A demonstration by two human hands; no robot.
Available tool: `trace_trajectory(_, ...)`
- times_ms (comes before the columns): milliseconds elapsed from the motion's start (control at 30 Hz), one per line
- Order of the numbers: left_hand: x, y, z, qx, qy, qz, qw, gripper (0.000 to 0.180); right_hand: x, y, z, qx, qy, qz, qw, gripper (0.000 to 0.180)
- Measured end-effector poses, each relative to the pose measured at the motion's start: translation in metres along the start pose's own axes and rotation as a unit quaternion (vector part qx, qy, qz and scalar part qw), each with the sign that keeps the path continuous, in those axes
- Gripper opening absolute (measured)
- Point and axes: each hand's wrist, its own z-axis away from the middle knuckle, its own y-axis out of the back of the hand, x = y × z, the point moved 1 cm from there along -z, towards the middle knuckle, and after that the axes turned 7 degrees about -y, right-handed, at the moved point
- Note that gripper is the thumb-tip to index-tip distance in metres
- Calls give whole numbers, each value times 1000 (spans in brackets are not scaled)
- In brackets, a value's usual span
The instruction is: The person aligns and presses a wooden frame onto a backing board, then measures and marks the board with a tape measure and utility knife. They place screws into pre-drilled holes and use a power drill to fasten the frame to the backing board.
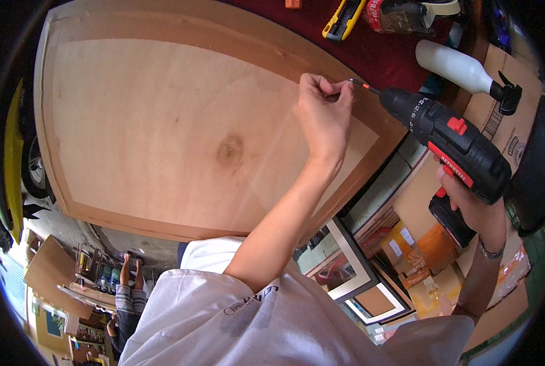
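My right hand (472,204) is wrapped round the handle of a black and red cordless drill (461,143). The drill points left, and its thin bit (369,88) has an orange-red band. At the bit's tip my left hand (326,110) is closed in a pinch, with a small dark metal piece at the fingertips, too small to name. Beneath both lies a large wooden backing panel (156,128), edged with brown tape (254,52). The pinching fingers are over the panel's taped right-hand border; whether they touch it I cannot tell.
Beyond the panel, a yellow utility knife (343,19) lies on dark red cloth (394,55). A white spray bottle (455,66) rests near cardboard (510,128) on the right. Below stand framed pictures (339,259). Another person (129,305) is far off at the lower left.
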Motion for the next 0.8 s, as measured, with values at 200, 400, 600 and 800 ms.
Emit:
trace_trajectory(200, 15, 4, 2, -6, -25, -109, 994, 34, -4, -5, -1, 17, -69, -90, 993, 26)
trace_trajectory(400, 15, 8, 0, -16, -9, -114, 993, 33, -7, -7, 6, 25, -49, -76, 996, 26)
trace_trajectory(600, 18, 8, -1, -24, -16, -141, 990, 34, 0, -9, 2, 43, 4, -63, 997, 25)
trace_trajectory(800, 9, 8, -2, -20, -14, -98, 995, 35, 2, -5, -1, 10, 43, 43, 998, 24)
